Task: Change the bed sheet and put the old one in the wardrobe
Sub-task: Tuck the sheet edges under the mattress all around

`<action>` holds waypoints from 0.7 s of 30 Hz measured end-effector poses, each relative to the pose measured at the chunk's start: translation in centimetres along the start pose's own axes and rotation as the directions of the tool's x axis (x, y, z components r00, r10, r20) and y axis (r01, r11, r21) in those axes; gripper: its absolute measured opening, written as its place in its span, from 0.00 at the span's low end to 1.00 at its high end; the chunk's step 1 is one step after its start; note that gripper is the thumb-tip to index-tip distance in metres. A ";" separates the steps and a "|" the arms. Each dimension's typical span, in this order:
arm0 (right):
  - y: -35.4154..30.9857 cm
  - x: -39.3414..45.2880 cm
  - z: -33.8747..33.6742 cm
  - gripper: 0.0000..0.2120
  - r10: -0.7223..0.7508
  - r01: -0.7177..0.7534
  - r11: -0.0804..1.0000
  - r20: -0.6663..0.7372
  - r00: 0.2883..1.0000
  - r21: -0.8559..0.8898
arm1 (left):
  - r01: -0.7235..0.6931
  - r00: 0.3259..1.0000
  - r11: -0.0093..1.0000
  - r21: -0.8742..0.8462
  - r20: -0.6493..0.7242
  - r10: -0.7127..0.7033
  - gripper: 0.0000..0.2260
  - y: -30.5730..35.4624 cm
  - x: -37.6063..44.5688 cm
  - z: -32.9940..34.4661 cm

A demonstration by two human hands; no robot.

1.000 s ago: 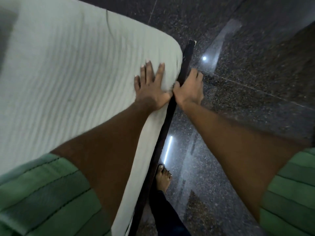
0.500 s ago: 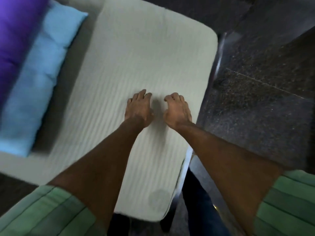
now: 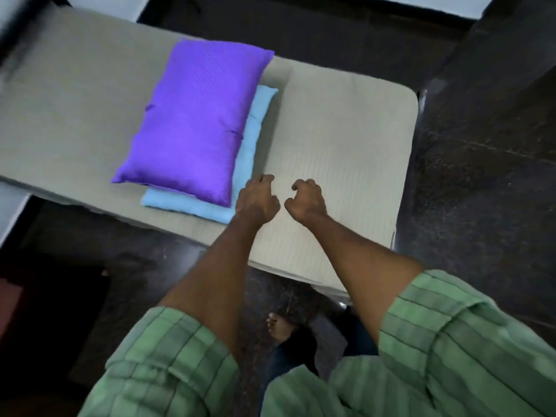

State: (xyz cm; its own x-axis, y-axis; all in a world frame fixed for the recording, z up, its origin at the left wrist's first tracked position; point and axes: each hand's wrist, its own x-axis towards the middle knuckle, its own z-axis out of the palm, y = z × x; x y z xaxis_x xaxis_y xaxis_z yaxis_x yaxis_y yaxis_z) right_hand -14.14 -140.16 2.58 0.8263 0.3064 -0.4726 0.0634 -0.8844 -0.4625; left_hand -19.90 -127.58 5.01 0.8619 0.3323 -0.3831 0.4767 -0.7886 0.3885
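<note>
A bare off-white ribbed mattress (image 3: 340, 139) lies across the view with no sheet on it. A purple pillow (image 3: 195, 121) rests on top of a light blue pillow (image 3: 252, 139) in the middle of the bed. My left hand (image 3: 257, 197) hovers just right of the blue pillow's corner, fingers loosely curled, holding nothing. My right hand (image 3: 307, 201) hangs beside it over the mattress, also loosely curled and empty. No bed sheet or wardrobe is in view.
Dark polished granite floor (image 3: 481, 176) surrounds the bed on the right and front. A thin metal bed frame edge (image 3: 421, 97) shows at the mattress's right end. My bare foot (image 3: 278, 326) stands on the floor by the bed's near side.
Both hands have lifted off the mattress, where they pressed flat, and their fingers have curled. The view swung left, bringing the two stacked pillows fully into sight.
</note>
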 end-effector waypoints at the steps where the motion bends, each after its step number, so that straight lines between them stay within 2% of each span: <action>1: -1.9 -1.3 -0.1 0.22 -0.024 0.024 1.000 0.001 1.000 0.007 | -0.001 1.000 1.000 -0.009 -0.005 0.000 0.25 -0.9 -1.4 -1.7; 7: -10.5 -4.2 -1.2 0.21 -0.124 0.125 0.992 -0.027 0.992 0.023 | 0.014 0.995 0.996 -0.084 -0.093 -0.022 0.25 -5.1 -5.2 -9.1; 9: -13.7 -3.6 -1.8 0.18 -0.138 0.141 0.988 -0.049 0.989 0.061 | 0.020 0.991 0.998 -0.065 -0.130 -0.029 0.25 -6.6 -4.8 -11.9; 16: -19.4 1.3 0.7 0.22 -0.120 0.130 0.975 -0.062 0.991 0.183 | -0.014 0.990 1.000 0.028 -0.139 0.018 0.26 -12.0 -0.3 -16.7; 18: -21.7 4.8 1.5 0.26 -0.101 0.116 0.970 -0.080 0.992 0.215 | -0.026 0.989 0.998 0.052 -0.142 0.033 0.27 -14.0 3.3 -17.8; 21: -24.5 10.4 3.3 0.41 -0.030 0.050 0.965 -0.080 0.996 0.256 | 0.006 0.979 1.000 0.015 -0.202 -0.003 0.26 -17.6 8.9 -18.6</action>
State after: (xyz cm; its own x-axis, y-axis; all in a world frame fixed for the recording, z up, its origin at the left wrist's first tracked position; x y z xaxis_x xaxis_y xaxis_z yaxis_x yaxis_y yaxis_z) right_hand -8.94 -114.11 6.51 0.8663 0.3035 -0.3967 -0.0410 -0.7483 -0.6621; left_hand -17.42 -101.17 10.34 0.8777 0.4320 -0.2071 0.4791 -0.7944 0.3733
